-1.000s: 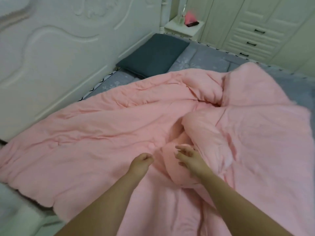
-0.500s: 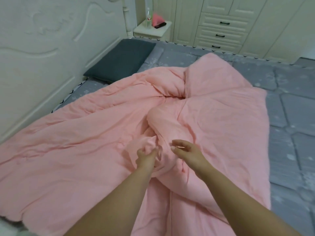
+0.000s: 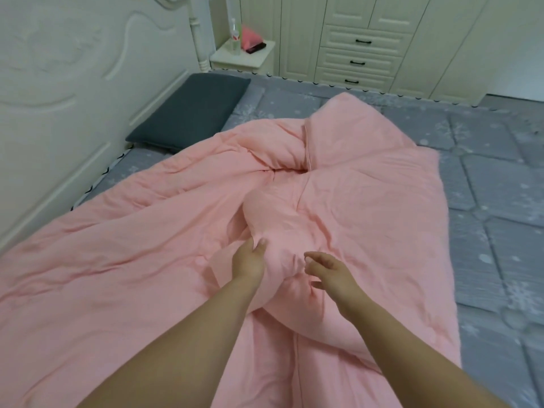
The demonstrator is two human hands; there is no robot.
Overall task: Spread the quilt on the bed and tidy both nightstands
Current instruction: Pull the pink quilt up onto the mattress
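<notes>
Pink quilt bunch now gripped by left hand; right hand still loosely open beside it.

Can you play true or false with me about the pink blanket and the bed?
1. The quilt is pink. True.
2. The quilt covers the whole bed. False: it is bunched up, and the grey mattress on the right is bare.
3. The left hand pinches a fold of the quilt. True.
4. The right hand is shut in a tight grip on the quilt. False: its fingers are spread open beside the fold.
5. The pillow is white. False: it is dark grey, by the headboard.
6. The nightstand has things on top. True.
</notes>
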